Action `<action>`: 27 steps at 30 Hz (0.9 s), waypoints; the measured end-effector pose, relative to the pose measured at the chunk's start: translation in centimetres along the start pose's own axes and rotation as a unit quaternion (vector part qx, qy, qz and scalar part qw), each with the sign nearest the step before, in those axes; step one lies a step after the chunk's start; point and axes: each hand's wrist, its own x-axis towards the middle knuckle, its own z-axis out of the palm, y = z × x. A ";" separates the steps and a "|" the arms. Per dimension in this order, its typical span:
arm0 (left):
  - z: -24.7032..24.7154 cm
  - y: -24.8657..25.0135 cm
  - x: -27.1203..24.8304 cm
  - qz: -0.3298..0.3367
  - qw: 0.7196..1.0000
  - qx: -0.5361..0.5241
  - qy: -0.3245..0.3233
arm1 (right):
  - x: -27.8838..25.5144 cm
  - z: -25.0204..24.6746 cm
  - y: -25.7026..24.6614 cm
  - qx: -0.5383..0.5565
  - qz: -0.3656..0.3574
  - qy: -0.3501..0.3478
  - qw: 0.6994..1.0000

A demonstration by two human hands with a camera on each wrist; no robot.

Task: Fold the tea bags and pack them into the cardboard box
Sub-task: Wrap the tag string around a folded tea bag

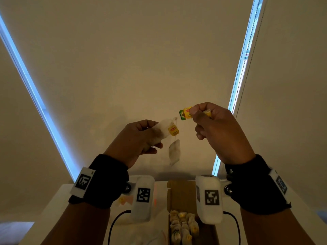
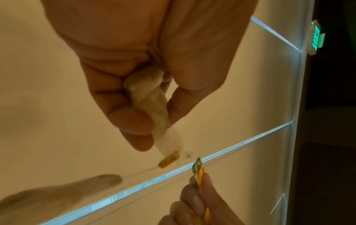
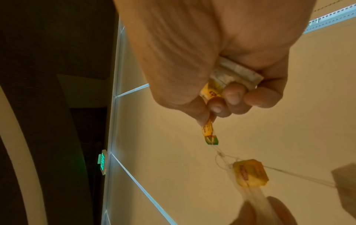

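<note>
Both hands are raised in front of the wall. My left hand (image 1: pixel 155 137) grips a white tea bag (image 1: pixel 161 131) (image 2: pixel 152 97) whose yellow tag (image 1: pixel 173 130) sticks out by the fingertips. A second tea bag (image 1: pixel 174 152) dangles below it on a string. My right hand (image 1: pixel 193 112) pinches a yellow-green tag (image 1: pixel 184 114) (image 3: pixel 210 134) between thumb and forefinger, with strings running to the left hand's bags. Its other fingers curl round a folded tea bag (image 3: pixel 235 74). Below stands the open cardboard box (image 1: pixel 177 191), with several folded tea bags (image 1: pixel 184 225) inside.
The box stands on a white table (image 1: pixel 58 200), with loose tea bags (image 1: pixel 123 200) left of it and more pale ones near the front edge. Wrist camera units and black cables hang over the table. A beige blind fills the background; a green exit sign (image 2: pixel 316 38) glows to the side.
</note>
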 end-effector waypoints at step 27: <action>1.8 0.7 -0.4 0.078 0.989 -0.035 -0.117 | 0.7 1.0 1.5 -0.116 -0.010 -0.061 0.991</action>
